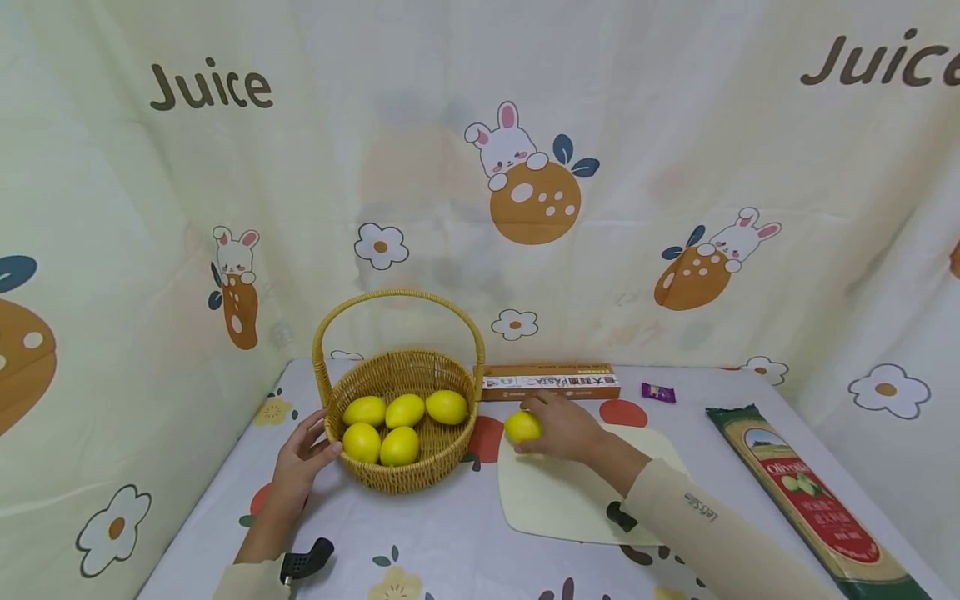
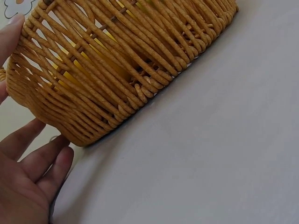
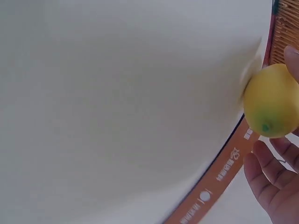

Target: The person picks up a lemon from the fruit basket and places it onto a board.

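Note:
A yellow wicker basket (image 1: pixel 405 479) with a tall arched handle holds several lemons (image 1: pixel 400 446). My left hand (image 1: pixel 296 467) touches the basket's left side, its fingers spread along the wall and the thumb near the front. In the left wrist view, the left fingers (image 2: pixel 56 170) lie against the wicker near its base. My right hand (image 1: pixel 562 429) grips a single lemon (image 1: pixel 522 427) between thumb and fingers, over the left back part of a pale cutting board (image 1: pixel 570 500). The right wrist view shows this lemon (image 3: pixel 271 102) with its greenish tip towards the camera.
A brown and white pasta box (image 1: pixel 551 382) lies behind the cutting board. To its right is a small purple wrapped candy (image 1: pixel 658 392). A long green and red pasta packet (image 1: pixel 813 500) lies along the table's right side. A printed curtain (image 1: pixel 435 167) encloses the table.

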{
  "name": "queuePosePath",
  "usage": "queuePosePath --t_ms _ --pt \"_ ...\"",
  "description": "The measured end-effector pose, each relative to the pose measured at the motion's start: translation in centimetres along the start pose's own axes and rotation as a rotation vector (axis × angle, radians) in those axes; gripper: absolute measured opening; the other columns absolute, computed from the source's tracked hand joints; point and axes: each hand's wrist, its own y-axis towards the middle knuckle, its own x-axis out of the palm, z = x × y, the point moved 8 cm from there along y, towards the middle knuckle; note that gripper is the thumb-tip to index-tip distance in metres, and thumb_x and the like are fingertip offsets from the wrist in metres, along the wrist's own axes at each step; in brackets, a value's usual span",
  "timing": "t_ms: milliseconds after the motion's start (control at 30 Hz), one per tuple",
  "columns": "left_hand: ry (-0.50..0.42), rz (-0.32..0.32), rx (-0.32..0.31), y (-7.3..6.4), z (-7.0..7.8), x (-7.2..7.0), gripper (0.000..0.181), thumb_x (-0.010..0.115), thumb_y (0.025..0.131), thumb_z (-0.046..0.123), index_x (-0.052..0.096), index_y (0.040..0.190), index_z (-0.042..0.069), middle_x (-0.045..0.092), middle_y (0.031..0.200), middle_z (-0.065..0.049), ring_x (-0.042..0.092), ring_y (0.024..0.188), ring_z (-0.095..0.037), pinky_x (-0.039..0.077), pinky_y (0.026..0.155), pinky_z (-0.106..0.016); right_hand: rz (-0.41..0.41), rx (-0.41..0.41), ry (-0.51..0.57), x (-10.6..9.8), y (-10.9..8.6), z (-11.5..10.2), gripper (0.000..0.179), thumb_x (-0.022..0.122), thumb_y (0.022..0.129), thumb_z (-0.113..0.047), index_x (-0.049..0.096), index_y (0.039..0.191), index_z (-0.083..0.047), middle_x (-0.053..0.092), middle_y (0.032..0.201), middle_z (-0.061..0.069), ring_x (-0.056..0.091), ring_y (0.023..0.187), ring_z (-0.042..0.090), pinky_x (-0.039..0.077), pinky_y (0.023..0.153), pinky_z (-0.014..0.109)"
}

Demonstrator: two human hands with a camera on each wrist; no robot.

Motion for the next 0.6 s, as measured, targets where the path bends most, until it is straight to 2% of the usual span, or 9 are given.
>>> queuePosePath --t_ms 200,333,433,600 --pt "0.004 0.003 0.003 -0.1 0.0 0.0 0.073 0.074 0.087 0.031 0.037 0.150 0.022 0.035 0.152 -0.014 0.043 0.131 -0.035 0.037 0.104 -0.048 -0.014 -0.021 -0.067 -1.2 0.0 -0.4 0.075 0.073 0.074 -0.063 0.057 0.132 -0.019 0.055 0.126 0.004 0.057 0.104 0.025 0.051 0.086 0.044" --pt "0.009 0.006 0.003 -0.2 0.2 0.1 0.074 0.075 0.087 0.031 0.037 0.150 0.022 0.035 0.152 -0.015 0.043 0.131 -0.036 0.037 0.104 -0.048 -0.024 -0.059 -0.065 -2.2 -0.2 -1.4 0.074 0.071 0.076 -0.063 0.056 0.137 -0.022 0.055 0.126 0.004 0.056 0.106 0.024 0.052 0.085 0.044" --pt "0.015 0.005 0.002 -0.2 0.2 0.1 0.075 0.075 0.087 0.032 0.037 0.150 0.022 0.035 0.152 -0.015 0.043 0.131 -0.036 0.036 0.104 -0.049 -0.035 -0.109 -0.048 -2.8 -0.3 -3.0 0.070 0.068 0.081 -0.061 0.055 0.137 -0.022 0.055 0.128 0.003 0.056 0.109 0.024 0.052 0.086 0.043" --pt "0.009 -0.004 -0.001 -0.2 0.2 0.1 0.074 0.075 0.087 0.030 0.036 0.150 0.022 0.034 0.152 -0.015 0.043 0.131 -0.036 0.036 0.105 -0.049 -0.041 -0.248 0.014 -3.3 0.1 -7.1 0.061 0.064 0.088 -0.055 0.057 0.135 -0.016 0.056 0.131 0.000 0.056 0.114 0.021 0.048 0.094 0.042"
